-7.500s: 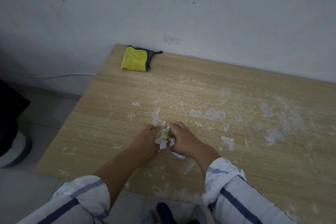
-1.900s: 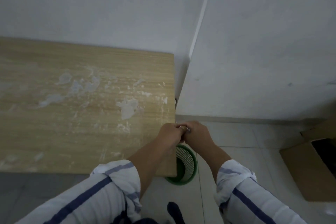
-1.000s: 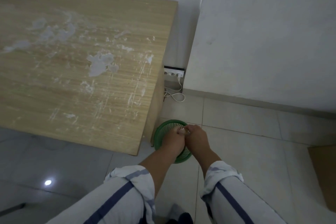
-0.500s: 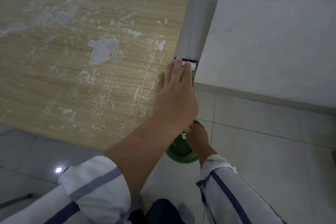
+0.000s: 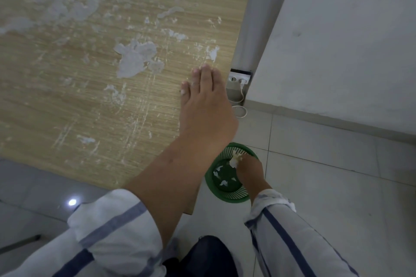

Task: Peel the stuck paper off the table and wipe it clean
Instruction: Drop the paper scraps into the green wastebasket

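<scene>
The wooden worktop (image 5: 67,108) fills the left and far part of the view, and stuck paper (image 5: 135,58) covers much of it in grey-white patches: the largest sits near the middle, smaller flecks and scrape streaks run toward the right edge, and more blotches lie at the far left. The left hand (image 5: 208,110) rests flat on the worktop by its right edge, fingers straight and close together, holding nothing. Its forearm crosses the near right corner of the worktop.

On the floor (image 5: 326,186), just right of that corner, stands a green basket (image 5: 227,197) with a few white scraps (image 5: 223,183) in the bottom. The right hand (image 5: 248,170) is over the basket's right side and hides that part of the rim; its fingers are curled round a small paper wad (image 5: 235,159) above the opening.

Beyond the left fingertips, below the worktop's edge, a power strip (image 5: 239,78) sits against the base of the wall (image 5: 337,40), with a white cable (image 5: 240,111) looping down from it onto the tiles. Both arms wear white sleeves with blue stripes, pushed up above the wrists
</scene>
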The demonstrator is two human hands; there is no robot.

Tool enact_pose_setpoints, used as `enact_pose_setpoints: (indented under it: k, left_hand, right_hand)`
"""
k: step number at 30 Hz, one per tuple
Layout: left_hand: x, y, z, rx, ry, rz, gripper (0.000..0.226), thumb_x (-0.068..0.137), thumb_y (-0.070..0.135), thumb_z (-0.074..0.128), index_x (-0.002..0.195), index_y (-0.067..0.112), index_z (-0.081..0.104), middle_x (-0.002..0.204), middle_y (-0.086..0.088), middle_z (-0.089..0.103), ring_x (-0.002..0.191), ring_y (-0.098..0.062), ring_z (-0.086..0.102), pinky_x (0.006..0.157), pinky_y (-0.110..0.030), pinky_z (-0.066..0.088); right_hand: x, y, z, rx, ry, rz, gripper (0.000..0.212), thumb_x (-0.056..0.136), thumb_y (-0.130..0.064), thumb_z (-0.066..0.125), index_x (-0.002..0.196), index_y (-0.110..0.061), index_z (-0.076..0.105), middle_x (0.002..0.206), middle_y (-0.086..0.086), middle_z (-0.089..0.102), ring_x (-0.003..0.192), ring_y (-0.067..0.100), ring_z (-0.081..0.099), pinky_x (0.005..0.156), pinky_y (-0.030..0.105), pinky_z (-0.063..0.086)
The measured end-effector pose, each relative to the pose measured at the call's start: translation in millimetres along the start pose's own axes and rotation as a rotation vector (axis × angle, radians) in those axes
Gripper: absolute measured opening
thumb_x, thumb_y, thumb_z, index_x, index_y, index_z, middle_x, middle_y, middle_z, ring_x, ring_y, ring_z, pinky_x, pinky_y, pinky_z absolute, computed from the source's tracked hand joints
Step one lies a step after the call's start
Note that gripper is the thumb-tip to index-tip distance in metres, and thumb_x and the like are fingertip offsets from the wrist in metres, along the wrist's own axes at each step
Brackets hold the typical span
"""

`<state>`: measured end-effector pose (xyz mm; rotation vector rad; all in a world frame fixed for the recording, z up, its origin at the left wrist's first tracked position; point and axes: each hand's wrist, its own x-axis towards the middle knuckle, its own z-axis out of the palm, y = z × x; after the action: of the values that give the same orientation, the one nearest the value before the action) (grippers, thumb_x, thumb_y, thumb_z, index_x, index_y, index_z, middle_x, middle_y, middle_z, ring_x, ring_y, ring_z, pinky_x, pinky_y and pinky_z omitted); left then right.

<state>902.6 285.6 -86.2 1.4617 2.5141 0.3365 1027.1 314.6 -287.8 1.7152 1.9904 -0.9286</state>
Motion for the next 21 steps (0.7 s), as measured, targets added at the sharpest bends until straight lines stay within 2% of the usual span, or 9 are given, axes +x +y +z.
enact_pose_setpoints:
  k: [3,5,7,10,12,17,21]
  left_hand:
    - [0.2,0.0,0.2,-0.012,0.006,0.011,0.071,0.092,0.021,0.037,0.148,0.01,-0.005,0.158,-0.008,-0.011,0.145,-0.024,-0.013,0.116,-0.041,-0.009]
    - [0.6,-0.7,0.6,-0.011,0.015,0.014,0.071,0.092,0.021,0.038,0.148,0.01,-0.004,0.158,-0.008,-0.011,0.144,-0.024,-0.014,0.116,-0.04,-0.009]
    - [1.1,-1.2,0.9,-0.012,0.013,0.018,0.072,0.092,0.022,0.038,0.148,0.01,-0.004,0.158,-0.008,-0.011,0.144,-0.024,-0.014,0.115,-0.04,-0.009]
    - [1.0,-1.4,1.5,-0.012,0.014,0.023,0.073,0.091,0.024,0.038,0.148,0.01,-0.004,0.158,-0.008,-0.011,0.144,-0.025,-0.014,0.116,-0.041,-0.009]
    - [1.3,-1.4,1.9,-0.011,0.019,0.024,0.072,0.092,0.025,0.038,0.148,0.01,-0.004,0.158,-0.008,-0.01,0.145,-0.025,-0.013,0.117,-0.041,-0.008]
    - [1.6,-2.0,3.2,-0.009,0.031,0.022,0.072,0.091,0.024,0.039,0.148,0.01,-0.002,0.158,-0.008,-0.009,0.145,-0.025,-0.012,0.116,-0.041,-0.008]
    - [1.7,-1.4,2.5,-0.024,0.023,0.014,0.071,0.091,0.023,0.039,0.149,0.01,-0.001,0.158,-0.008,-0.008,0.145,-0.025,-0.012,0.116,-0.041,-0.008]
  right_hand:
    - [1.3,3.2,3.9,-0.014,0.034,-0.039,0.025,0.095,-0.012,0.043,0.11,0.0,0.059,0.109,0.013,0.065,0.101,0.026,0.062,0.08,0.028,0.046]
    - [2.6,3.3,4.7,0.029,0.045,0.003,0.025,0.095,-0.013,0.043,0.109,0.0,0.059,0.108,0.014,0.065,0.101,0.028,0.062,0.083,0.031,0.047]
    - [4.6,1.9,5.9,0.079,0.049,0.059,0.026,0.096,-0.015,0.042,0.108,0.0,0.058,0.106,0.014,0.065,0.094,0.026,0.062,0.076,0.029,0.045]
    - [8.8,2.5,10.1,0.16,0.105,0.09,0.022,0.094,-0.018,0.046,0.104,-0.002,0.058,0.102,0.014,0.066,0.077,0.022,0.053,0.069,0.027,0.042]
    - [8.7,3.8,12.0,0.17,0.147,0.086,0.018,0.093,-0.015,0.047,0.103,-0.003,0.056,0.101,0.014,0.065,0.076,0.021,0.052,0.068,0.027,0.041]
    - [1.2,3.6,9.1,0.132,0.146,0.054,0.02,0.093,-0.006,0.042,0.108,0.0,0.054,0.101,0.012,0.063,0.094,0.028,0.061,0.071,0.025,0.039]
    - [-9.8,0.0,0.8,0.203,0.138,0.028,0.02,0.094,-0.01,0.038,0.092,-0.005,0.057,0.082,0.006,0.057,0.075,0.022,0.052,0.067,0.027,0.042]
